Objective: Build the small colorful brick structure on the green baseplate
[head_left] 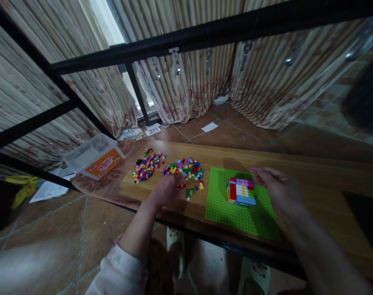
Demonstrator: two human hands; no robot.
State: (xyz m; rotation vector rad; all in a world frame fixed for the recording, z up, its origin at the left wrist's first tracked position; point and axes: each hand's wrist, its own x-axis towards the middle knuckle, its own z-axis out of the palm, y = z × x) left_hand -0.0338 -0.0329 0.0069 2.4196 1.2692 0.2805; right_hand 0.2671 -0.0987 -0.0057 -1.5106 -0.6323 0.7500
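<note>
My left hand (170, 189) reaches down at the near edge of a loose pile of small colourful toy bricks (189, 167). Its fingers are curled in, red bricks (181, 186) lie right at their tips, and what they hold, if anything, is hidden. Over the right side of a green studded baseplate (218, 211), my right hand (276, 186) is closed in a pinch. A tiny yellowish-green bit shows at its fingertips, too small to name. On the baseplate sits a low block of built bricks (242, 191), with red, pink, white, yellow and light blue pieces on top.
A second brick pile (146, 167) lies farther left on the wooden tabletop (229, 157). Beyond it stands a clear plastic box (94, 155) with an orange label. A dark flat object (362, 217) lies at the right. Black metal bars (186, 43) and curtains (186, 90) are behind.
</note>
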